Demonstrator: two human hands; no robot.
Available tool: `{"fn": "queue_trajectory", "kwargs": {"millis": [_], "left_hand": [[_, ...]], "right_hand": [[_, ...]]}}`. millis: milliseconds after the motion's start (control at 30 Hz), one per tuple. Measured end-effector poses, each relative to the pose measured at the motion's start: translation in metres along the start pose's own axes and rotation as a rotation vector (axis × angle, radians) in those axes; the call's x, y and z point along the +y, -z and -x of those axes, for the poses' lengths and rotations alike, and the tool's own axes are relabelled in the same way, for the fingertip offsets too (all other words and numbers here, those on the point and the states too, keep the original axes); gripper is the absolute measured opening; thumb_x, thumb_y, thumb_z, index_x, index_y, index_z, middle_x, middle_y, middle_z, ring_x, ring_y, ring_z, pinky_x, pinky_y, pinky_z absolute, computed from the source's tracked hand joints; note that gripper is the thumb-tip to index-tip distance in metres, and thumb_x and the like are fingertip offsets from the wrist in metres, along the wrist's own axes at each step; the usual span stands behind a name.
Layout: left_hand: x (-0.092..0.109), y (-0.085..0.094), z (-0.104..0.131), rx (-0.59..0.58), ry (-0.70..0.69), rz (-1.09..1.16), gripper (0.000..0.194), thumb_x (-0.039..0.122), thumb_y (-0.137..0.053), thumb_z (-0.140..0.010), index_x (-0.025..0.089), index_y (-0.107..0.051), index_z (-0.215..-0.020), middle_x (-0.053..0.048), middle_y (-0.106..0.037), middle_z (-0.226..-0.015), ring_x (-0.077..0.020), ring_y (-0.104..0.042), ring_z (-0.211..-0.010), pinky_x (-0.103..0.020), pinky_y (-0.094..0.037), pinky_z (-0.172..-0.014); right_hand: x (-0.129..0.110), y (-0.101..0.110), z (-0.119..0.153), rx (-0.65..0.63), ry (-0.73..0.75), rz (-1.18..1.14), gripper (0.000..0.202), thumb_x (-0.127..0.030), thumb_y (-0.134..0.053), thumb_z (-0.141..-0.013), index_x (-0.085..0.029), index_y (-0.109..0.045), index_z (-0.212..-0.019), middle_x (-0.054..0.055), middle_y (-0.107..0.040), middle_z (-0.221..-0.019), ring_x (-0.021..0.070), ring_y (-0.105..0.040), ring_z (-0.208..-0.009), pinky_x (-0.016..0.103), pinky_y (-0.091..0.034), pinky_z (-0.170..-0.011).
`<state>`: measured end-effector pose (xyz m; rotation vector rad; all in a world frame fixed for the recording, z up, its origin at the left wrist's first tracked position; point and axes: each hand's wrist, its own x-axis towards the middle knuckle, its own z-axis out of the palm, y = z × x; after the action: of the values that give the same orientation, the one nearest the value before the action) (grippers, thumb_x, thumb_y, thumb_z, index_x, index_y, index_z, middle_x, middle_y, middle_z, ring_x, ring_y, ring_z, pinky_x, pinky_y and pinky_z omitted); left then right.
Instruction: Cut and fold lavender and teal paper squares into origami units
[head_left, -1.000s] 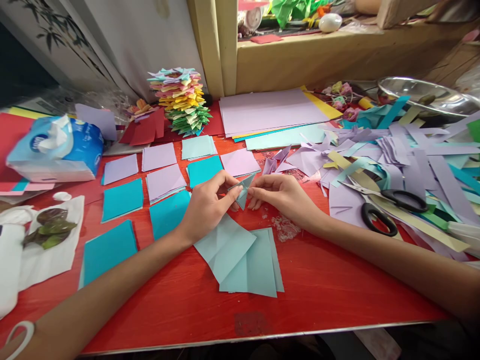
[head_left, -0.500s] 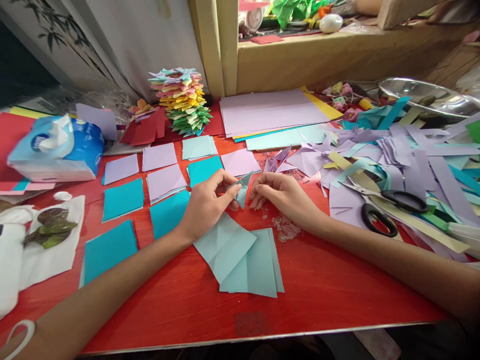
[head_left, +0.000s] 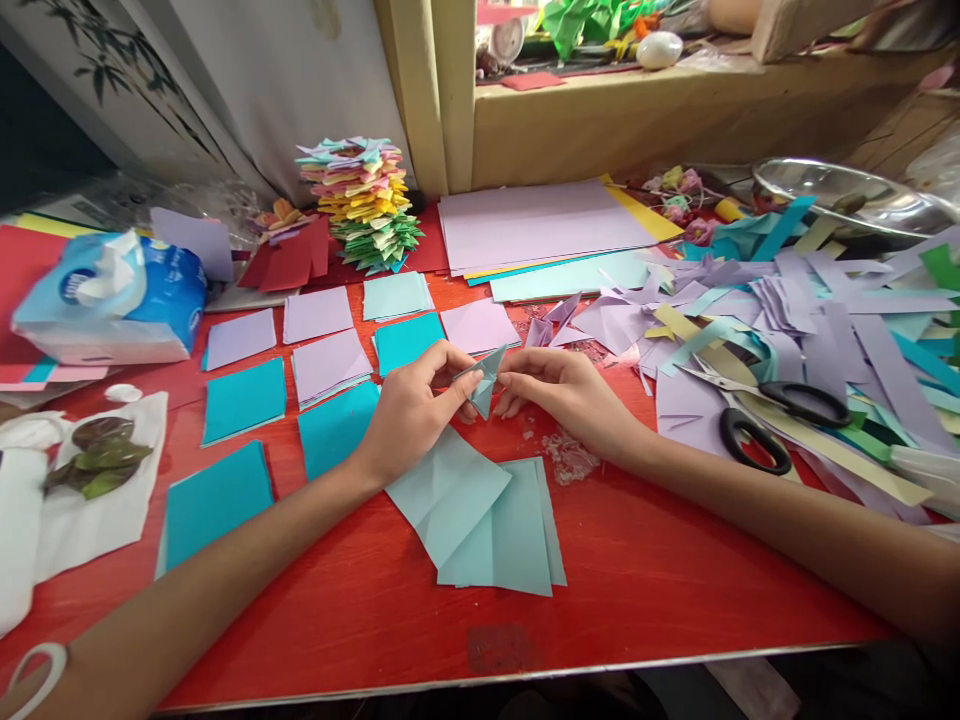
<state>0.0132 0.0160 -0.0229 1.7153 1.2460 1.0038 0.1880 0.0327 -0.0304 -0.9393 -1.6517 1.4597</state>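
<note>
My left hand [head_left: 416,405] pinches a small folded piece of pale blue-green paper [head_left: 487,385] between thumb and fingers, its points sticking up and down. My right hand [head_left: 555,390] is closed at the paper's right edge, thumb and fingertips pressed together on it; its lower fingers are curled under. Just below the hands, several creased pale blue-green sheets [head_left: 495,530] lie overlapping on the red table [head_left: 360,620]. Beyond the folded paper are a lilac square stack [head_left: 480,322] and small folded lilac pieces [head_left: 553,318].
Stacks of teal squares [head_left: 244,400] lie to the left, near a tissue pack [head_left: 112,295]. A tower of folded paper [head_left: 364,205] stands at the back. Black-handled scissors [head_left: 757,440] rest among paper strips [head_left: 832,340] on the right, below a metal bowl [head_left: 847,190].
My right hand has shifted slightly left, closing the small gap to the folded paper. My left hand keeps its pinch in nearly the same place.
</note>
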Motion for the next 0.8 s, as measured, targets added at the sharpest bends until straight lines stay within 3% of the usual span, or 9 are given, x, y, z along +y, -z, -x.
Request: {"fn": "queue_trajectory", "kwargs": {"millis": [567, 800], "left_hand": [[0.0003, 0.0002, 0.0003, -0.009, 0.009, -0.029, 0.014, 0.033, -0.053, -0.082, 0.019, -0.052, -0.081, 0.002, -0.060, -0.068, -0.0112, -0.062, -0.056, -0.022, -0.050, -0.057], [0.0014, -0.0002, 0.0008, -0.012, -0.002, -0.020, 0.014, 0.033, -0.054, -0.082, 0.019, -0.054, -0.080, 0.004, -0.059, -0.070, -0.0103, -0.062, -0.056, -0.021, -0.050, -0.056]], "right_hand": [[0.0012, 0.0013, -0.0016, -0.006, 0.005, 0.006, 0.014, -0.026, -0.051, -0.083, -0.015, -0.058, -0.078, 0.003, -0.064, -0.070, 0.0122, -0.063, -0.066, 0.026, -0.052, -0.066], [0.0017, 0.0008, -0.0012, -0.022, -0.015, 0.047, 0.010, -0.020, -0.048, -0.082, -0.015, -0.054, -0.076, 0.002, -0.063, -0.065, 0.0122, -0.062, -0.061, 0.025, -0.051, -0.060]]}}
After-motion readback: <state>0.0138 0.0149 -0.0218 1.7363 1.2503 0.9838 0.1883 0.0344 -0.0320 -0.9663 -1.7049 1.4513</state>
